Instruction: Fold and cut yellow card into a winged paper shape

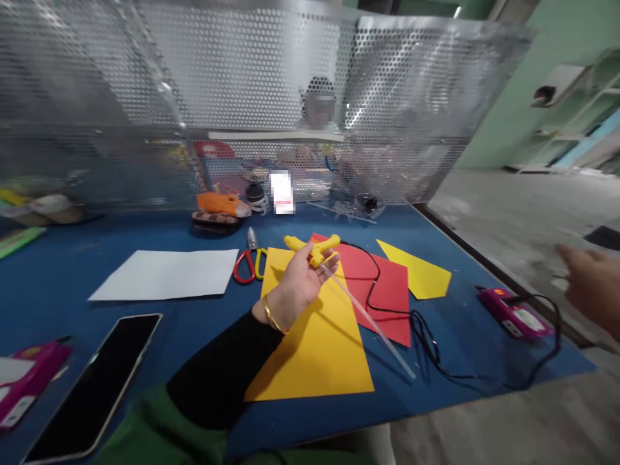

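Note:
My left hand [303, 284], a gold bangle at its wrist, is closed around a yellow hot glue gun [317, 250] above the table. A long clear glue stick [371, 323] slants from the gun down to the right. Its black cord [375, 278] runs across a red sheet [382, 287]. Below the hand lies a yellow-orange sheet [320, 355], overlapping the red one. At the right edge, a blurred hand that looks like my right hand [591, 290] is partly cut off, with one finger pointing left; its grip is unclear. Nearest to it is a magenta box [516, 314].
Scissors [250, 261] lie beside a white sheet [165, 274]. A phone [97, 387] and another magenta box [31, 374] are at front left. A yellow offcut [419, 271] lies right. Pouches [217, 213] and a lit screen [281, 192] stand before a perforated metal partition [242, 77]; a person is behind it.

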{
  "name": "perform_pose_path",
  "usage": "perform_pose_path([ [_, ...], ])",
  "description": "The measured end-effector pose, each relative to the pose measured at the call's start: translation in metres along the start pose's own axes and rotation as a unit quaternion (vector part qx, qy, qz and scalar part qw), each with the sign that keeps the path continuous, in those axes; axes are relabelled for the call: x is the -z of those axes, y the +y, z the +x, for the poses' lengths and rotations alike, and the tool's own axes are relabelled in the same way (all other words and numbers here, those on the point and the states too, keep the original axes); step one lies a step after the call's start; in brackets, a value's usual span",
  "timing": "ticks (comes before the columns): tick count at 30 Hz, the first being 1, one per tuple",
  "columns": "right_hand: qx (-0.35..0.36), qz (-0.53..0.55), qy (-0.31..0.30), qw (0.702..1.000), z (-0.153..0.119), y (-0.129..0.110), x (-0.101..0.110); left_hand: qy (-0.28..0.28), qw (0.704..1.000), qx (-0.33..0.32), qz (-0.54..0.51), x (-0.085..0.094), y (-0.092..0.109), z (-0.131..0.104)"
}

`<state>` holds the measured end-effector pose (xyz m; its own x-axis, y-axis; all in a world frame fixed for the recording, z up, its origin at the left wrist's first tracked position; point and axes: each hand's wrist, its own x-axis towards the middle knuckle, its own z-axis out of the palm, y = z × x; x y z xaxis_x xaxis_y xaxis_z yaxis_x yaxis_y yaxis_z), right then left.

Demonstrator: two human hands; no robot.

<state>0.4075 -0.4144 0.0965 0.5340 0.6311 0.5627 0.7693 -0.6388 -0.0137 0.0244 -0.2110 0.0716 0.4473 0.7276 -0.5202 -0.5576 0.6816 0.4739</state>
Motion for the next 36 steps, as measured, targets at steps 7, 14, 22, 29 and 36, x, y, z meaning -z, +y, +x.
perform_pose_path([
  [7,0.276,0.012,-0.118,0.954,0.044,-0.224,-0.040,0.045,0.999,-0.004,-0.023,0.010,-0.010,0.012],
  [14,0.304,-0.044,-0.169,0.936,0.087,-0.340,-0.122,0.073,0.997,-0.008,-0.032,0.009,-0.004,0.007],
  [22,0.325,-0.068,-0.170,0.928,0.061,-0.316,-0.114,0.063,0.998,0.006,-0.017,0.006,-0.001,0.004],
  [29,0.234,-0.113,-0.185,0.948,0.023,-0.203,-0.081,0.034,0.999,0.015,0.003,0.003,-0.010,-0.002],
  [36,0.173,-0.051,-0.174,0.968,0.016,-0.155,-0.073,-0.022,1.000,0.016,0.013,-0.002,-0.014,-0.015],
])
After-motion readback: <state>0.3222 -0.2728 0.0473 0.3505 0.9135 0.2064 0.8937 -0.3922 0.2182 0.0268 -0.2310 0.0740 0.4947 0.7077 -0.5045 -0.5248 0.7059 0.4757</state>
